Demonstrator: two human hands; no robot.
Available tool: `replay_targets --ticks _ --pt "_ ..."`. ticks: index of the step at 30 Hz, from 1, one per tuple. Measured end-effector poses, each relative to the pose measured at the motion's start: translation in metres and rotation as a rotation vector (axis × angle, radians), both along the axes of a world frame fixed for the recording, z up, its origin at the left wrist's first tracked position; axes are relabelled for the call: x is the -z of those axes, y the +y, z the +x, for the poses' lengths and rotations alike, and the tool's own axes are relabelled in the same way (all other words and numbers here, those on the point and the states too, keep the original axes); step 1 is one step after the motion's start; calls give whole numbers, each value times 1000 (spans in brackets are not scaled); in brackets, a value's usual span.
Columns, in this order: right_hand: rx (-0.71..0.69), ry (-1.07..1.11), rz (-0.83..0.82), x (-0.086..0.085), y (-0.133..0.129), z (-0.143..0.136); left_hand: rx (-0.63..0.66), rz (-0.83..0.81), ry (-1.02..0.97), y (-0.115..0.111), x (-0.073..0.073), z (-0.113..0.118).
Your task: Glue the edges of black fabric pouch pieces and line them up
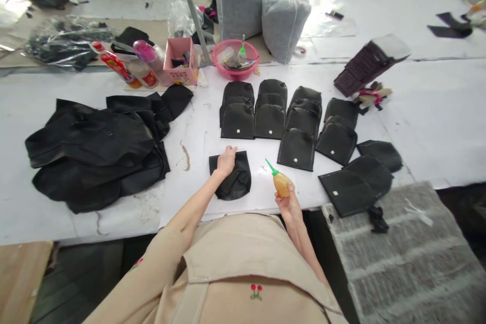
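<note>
My left hand lies over a black leather-like piece on the white table, its fingers closed at the piece's far edge. This piece has a straight far edge and a rounded, creased near end. My right hand is wrapped round a small squeeze bottle of amber liquid, likely glue. Its thin green nozzle points up and left, towards the black piece but apart from it. Just beyond both hands, overlapping black pieces lie in short rows, several with a small white mark near the edge.
A heap of black pieces covers the left of the table. Further back stand bottles, a pink box, a pink basket and stuffed bags. A stack of dark pieces leans at right, above a grey cloth-covered surface.
</note>
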State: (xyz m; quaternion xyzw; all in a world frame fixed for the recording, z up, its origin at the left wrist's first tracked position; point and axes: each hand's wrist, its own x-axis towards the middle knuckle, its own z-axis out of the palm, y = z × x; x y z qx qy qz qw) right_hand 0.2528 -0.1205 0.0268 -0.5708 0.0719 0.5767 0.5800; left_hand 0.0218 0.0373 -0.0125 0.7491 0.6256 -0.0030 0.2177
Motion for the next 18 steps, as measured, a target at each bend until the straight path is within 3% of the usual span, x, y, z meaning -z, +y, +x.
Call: replay_targets --ticks 4,6,10,14,16,18 --pt "24 15 19 4 -5 3 72 -129 50 21 -3 12" --pt "43 20 25 6 -7 8 117 -119 -42 25 -12 12" --pt "136 21 32 8 -8 26 278 -74 -543 20 -53 1" --pt "180 34 46 3 -4 42 354 -292 -1062 12 -93 -24" --pt "171 34 41 0 -1 46 294 -423 -1207 11 -97 -40" --pt "157 37 34 -3 1 47 185 -528 -1281 14 -88 -54"
